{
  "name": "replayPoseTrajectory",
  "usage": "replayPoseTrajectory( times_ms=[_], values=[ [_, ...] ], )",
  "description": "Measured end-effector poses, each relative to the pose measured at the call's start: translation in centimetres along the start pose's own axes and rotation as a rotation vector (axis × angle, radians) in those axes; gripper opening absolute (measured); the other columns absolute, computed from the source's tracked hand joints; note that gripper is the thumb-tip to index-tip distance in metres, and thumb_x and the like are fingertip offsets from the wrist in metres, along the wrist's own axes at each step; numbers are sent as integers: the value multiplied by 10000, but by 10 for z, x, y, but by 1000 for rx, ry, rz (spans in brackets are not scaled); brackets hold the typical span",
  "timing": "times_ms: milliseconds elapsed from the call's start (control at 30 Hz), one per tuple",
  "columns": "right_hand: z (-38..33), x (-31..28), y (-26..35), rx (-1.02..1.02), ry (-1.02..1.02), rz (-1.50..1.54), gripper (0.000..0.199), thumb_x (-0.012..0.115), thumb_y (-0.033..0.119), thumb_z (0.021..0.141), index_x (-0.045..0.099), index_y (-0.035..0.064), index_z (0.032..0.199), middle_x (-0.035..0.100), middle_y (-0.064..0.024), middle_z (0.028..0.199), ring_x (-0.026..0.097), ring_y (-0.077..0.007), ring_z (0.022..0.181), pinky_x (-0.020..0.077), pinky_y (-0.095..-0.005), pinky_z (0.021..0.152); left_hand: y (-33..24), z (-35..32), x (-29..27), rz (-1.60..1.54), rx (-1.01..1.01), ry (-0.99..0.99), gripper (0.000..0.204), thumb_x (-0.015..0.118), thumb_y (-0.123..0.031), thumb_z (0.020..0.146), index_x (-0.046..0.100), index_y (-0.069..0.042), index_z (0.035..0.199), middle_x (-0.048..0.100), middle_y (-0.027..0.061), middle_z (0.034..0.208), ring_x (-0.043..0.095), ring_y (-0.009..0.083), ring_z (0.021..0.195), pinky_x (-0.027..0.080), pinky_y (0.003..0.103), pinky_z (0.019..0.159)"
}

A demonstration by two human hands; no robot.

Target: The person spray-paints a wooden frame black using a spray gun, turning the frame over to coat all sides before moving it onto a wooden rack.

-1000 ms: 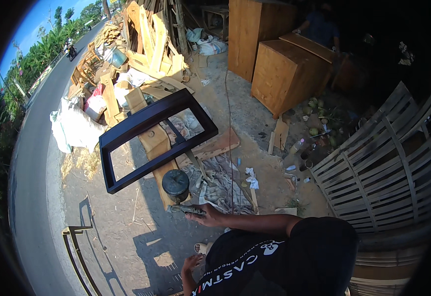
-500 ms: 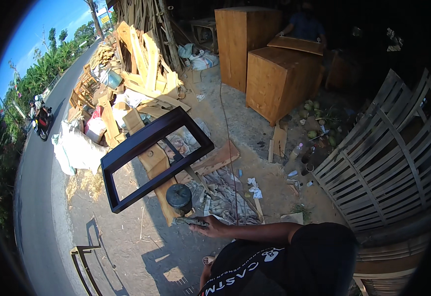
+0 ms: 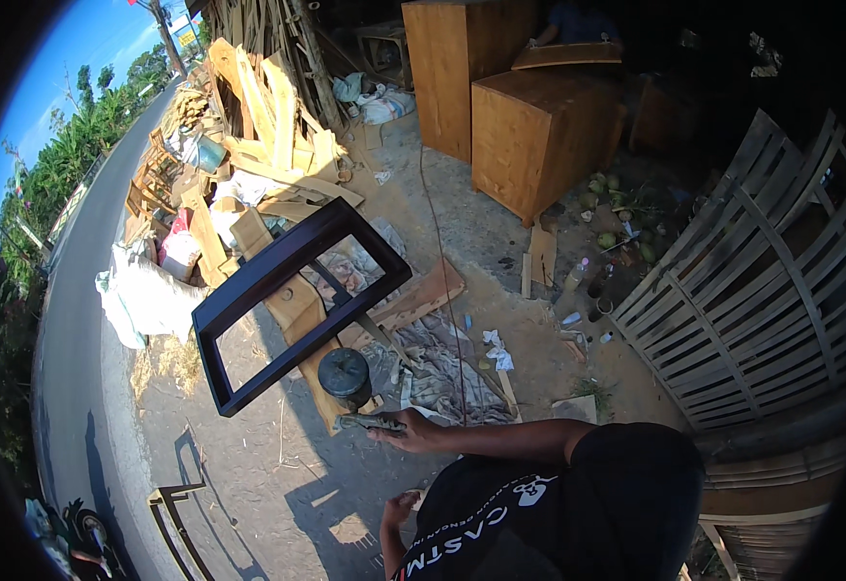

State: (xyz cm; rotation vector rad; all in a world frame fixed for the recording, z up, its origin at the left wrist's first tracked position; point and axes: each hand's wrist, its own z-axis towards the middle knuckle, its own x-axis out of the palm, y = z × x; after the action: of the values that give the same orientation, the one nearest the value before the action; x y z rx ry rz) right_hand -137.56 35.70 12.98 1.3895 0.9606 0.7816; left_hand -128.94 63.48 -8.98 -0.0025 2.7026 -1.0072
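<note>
My right hand (image 3: 404,431) is closed around the handle of a grey spray gun (image 3: 370,423), with a round dark lidded cup (image 3: 344,373) at its top. Just beyond the cup, a dark brown wooden frame (image 3: 292,366) with two openings is held up off the ground at a slant. A wooden plank (image 3: 297,308) and a thin bar show beneath it; what bears the frame is partly hidden. My left hand (image 3: 402,505) hangs low beside my black shirt, apart from the frame. Its fingers are too small and shaded to read.
A thin hose (image 3: 435,218) crosses the ground toward my right arm. Crumpled cloth (image 3: 442,373) lies beyond that arm. Wooden cabinets (image 3: 510,145), a person behind them, scrap wood (image 3: 273,107) and a slatted bamboo panel (image 3: 742,281) surround the spot. A motorcycle (image 3: 79,537) is on the road at left.
My left hand and forearm have come further into view beside the shirt. My right hand still grips the spray gun near the frame. The motorcycle has come much nearer along the road.
</note>
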Motion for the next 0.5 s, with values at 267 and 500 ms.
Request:
replayPoseTrajectory(
  times_ms=[267,500],
  values=[
    [4,1,-3,-159,-71,-69,369,711,341,951,699,18,1129,717,-128,806,680,-189,716,518,-363,671,-178,-127,-84,-523,433,-642,422,616,-359,1018,598,-36,747,625,51,704,529,123,675,481,336,821],
    [7,7,-31,-150,-12,3,317,677,230,971,667,6,1195,705,-90,810,627,-109,710,509,-309,641,-385,-221,-91,-371,1340,-313,561,479,-501,1041,631,-6,824,642,128,777,651,254,782,523,426,837]
  ],
)
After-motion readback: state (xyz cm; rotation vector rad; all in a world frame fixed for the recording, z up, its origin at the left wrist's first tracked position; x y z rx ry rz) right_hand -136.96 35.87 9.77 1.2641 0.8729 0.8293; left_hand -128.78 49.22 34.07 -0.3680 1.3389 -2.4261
